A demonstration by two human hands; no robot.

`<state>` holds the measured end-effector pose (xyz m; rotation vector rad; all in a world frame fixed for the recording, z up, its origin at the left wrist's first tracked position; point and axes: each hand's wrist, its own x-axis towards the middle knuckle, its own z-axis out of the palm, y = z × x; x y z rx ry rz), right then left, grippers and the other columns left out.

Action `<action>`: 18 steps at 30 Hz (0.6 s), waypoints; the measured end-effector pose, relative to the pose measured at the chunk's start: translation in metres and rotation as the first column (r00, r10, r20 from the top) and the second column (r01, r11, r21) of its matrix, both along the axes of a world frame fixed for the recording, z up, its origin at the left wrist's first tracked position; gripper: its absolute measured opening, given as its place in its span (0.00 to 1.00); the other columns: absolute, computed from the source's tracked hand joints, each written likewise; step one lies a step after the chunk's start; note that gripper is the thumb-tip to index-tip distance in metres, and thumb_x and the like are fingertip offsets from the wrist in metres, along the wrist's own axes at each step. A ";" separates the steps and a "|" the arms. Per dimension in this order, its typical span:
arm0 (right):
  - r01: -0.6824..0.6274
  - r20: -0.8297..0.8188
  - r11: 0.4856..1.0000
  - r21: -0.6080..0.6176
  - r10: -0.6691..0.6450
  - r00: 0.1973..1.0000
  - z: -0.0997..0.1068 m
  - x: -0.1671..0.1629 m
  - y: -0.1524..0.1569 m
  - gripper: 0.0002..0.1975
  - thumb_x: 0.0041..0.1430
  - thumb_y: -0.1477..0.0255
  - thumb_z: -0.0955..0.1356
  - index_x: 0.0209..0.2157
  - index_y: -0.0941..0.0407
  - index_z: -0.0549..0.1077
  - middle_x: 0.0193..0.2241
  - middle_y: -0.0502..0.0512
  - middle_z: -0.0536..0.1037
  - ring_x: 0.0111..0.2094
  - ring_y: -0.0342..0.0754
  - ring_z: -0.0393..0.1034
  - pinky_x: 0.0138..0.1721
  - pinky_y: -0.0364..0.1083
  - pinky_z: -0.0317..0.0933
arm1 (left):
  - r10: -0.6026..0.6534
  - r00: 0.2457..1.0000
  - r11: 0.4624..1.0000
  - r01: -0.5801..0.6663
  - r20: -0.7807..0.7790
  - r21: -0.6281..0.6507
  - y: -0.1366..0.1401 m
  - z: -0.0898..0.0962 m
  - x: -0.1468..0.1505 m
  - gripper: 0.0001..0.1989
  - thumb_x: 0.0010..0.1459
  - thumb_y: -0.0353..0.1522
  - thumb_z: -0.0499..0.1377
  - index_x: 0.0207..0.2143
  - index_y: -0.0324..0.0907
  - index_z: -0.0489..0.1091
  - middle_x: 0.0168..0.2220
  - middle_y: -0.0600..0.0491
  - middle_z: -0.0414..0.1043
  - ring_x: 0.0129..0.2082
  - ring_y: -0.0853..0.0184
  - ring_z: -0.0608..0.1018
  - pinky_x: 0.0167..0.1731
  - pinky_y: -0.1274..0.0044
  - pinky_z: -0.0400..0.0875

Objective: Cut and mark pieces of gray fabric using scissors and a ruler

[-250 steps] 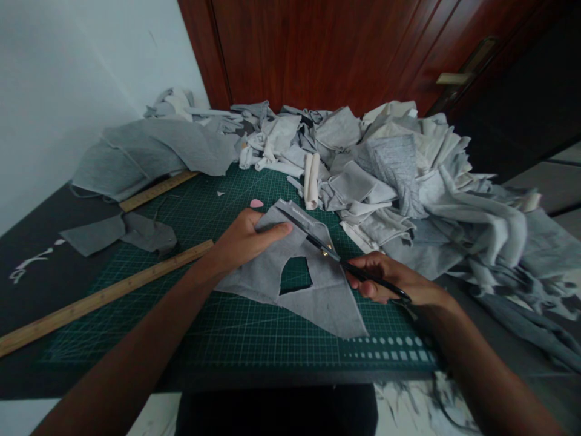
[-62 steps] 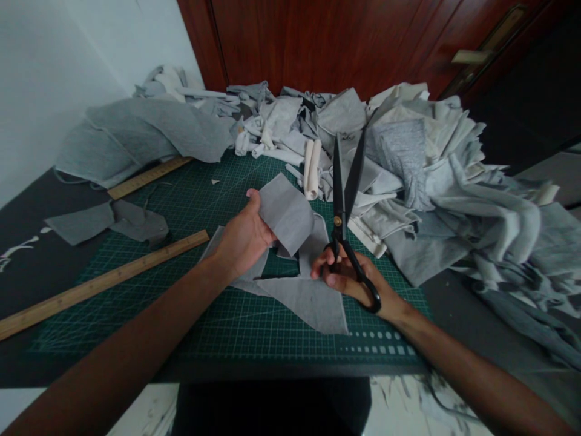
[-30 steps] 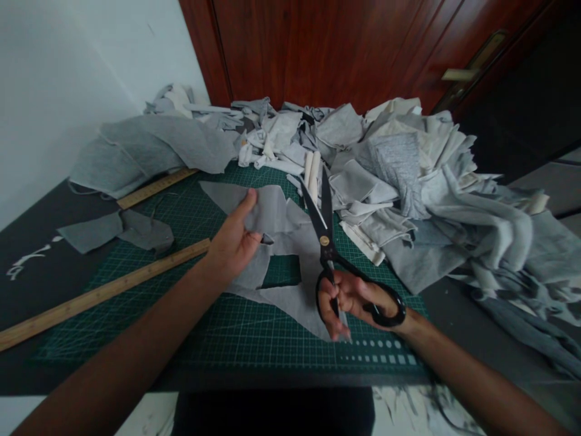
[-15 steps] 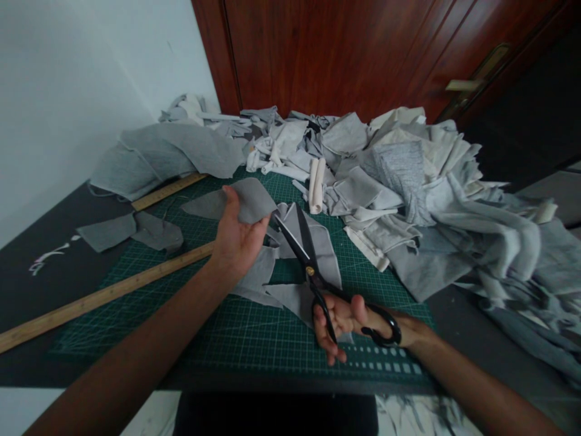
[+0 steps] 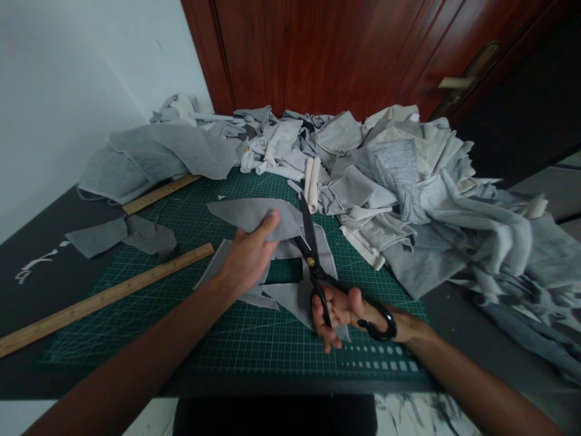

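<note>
My left hand [image 5: 249,257] pinches a grey fabric piece [image 5: 254,213], thumb on top and the other fingers beneath it. The piece is held above the mat, its pointed end toward the left. In my right hand [image 5: 333,312] are black-handled scissors [image 5: 311,262], fingers through the loops. Their blades are parted, and the right edge of the fabric lies at the opening, one blade partly hidden under it. Below both hands, grey fabric offcuts [image 5: 290,297] are spread on the green cutting mat [image 5: 218,345].
A wooden ruler [image 5: 109,297] lies at the left, with a second ruler [image 5: 158,194] partly under a grey cloth [image 5: 158,154]. Small grey scraps [image 5: 147,235] rest near them. A large heap of fabric [image 5: 394,175] covers the back and right of the table, before a wooden door [image 5: 327,54].
My left hand has moved right and slightly down, bringing the fabric piece to the scissors and turning it. The scissor blades have spread wider apart.
</note>
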<state>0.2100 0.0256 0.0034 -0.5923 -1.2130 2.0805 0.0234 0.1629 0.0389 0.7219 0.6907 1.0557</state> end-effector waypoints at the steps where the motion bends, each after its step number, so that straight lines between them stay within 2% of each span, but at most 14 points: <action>1: 0.011 0.020 0.999 0.032 -0.012 1.000 0.000 0.002 0.000 0.38 0.59 0.32 0.58 0.45 0.54 0.65 0.30 0.48 0.69 0.26 0.42 0.64 0.37 0.48 0.72 | 0.019 1.000 0.999 -0.019 -0.002 0.031 -0.003 0.002 0.002 0.18 0.48 0.37 0.76 0.40 0.46 0.76 0.42 0.53 0.83 0.55 0.55 0.80 0.57 0.67 0.75; 3: 0.033 0.084 0.996 0.085 -0.040 0.996 0.007 0.004 0.000 0.39 0.61 0.33 0.56 0.44 0.56 0.67 0.31 0.50 0.69 0.29 0.43 0.65 0.38 0.49 0.73 | 0.037 0.998 0.997 -0.040 0.044 0.062 -0.007 0.006 0.004 0.23 0.45 0.34 0.77 0.45 0.46 0.76 0.44 0.53 0.83 0.56 0.54 0.80 0.59 0.65 0.73; 7: 0.045 0.158 0.988 0.146 -0.068 0.985 0.025 0.007 0.000 0.39 0.62 0.34 0.55 0.43 0.57 0.69 0.32 0.52 0.68 0.31 0.45 0.65 0.40 0.51 0.72 | 0.011 1.000 0.993 -0.013 0.022 0.114 -0.011 0.012 0.005 0.29 0.47 0.32 0.75 0.52 0.48 0.75 0.46 0.52 0.82 0.57 0.54 0.79 0.61 0.62 0.71; 10: 0.038 0.179 0.988 0.152 -0.066 0.982 0.025 0.007 -0.001 0.38 0.63 0.34 0.56 0.44 0.56 0.68 0.33 0.51 0.66 0.32 0.45 0.63 0.42 0.51 0.71 | 0.012 1.000 0.995 -0.011 -0.013 0.094 -0.010 0.009 0.003 0.27 0.47 0.32 0.75 0.51 0.47 0.75 0.44 0.52 0.83 0.55 0.54 0.80 0.60 0.62 0.72; 15: 0.041 0.126 0.996 0.077 -0.051 0.991 0.014 0.007 -0.003 0.37 0.62 0.34 0.58 0.45 0.55 0.65 0.32 0.47 0.62 0.29 0.42 0.60 0.41 0.50 0.71 | 0.001 0.999 0.997 0.002 -0.043 0.081 -0.008 0.006 0.001 0.23 0.48 0.32 0.73 0.48 0.46 0.76 0.42 0.52 0.83 0.54 0.56 0.80 0.60 0.64 0.70; 18: 0.056 0.137 0.996 0.072 -0.065 0.988 0.019 0.006 -0.003 0.36 0.62 0.35 0.59 0.45 0.55 0.65 0.32 0.46 0.61 0.30 0.43 0.60 0.41 0.49 0.71 | -0.008 0.999 0.993 0.012 -0.035 0.113 -0.007 0.007 0.001 0.22 0.49 0.32 0.72 0.47 0.47 0.75 0.41 0.53 0.82 0.54 0.57 0.80 0.60 0.66 0.70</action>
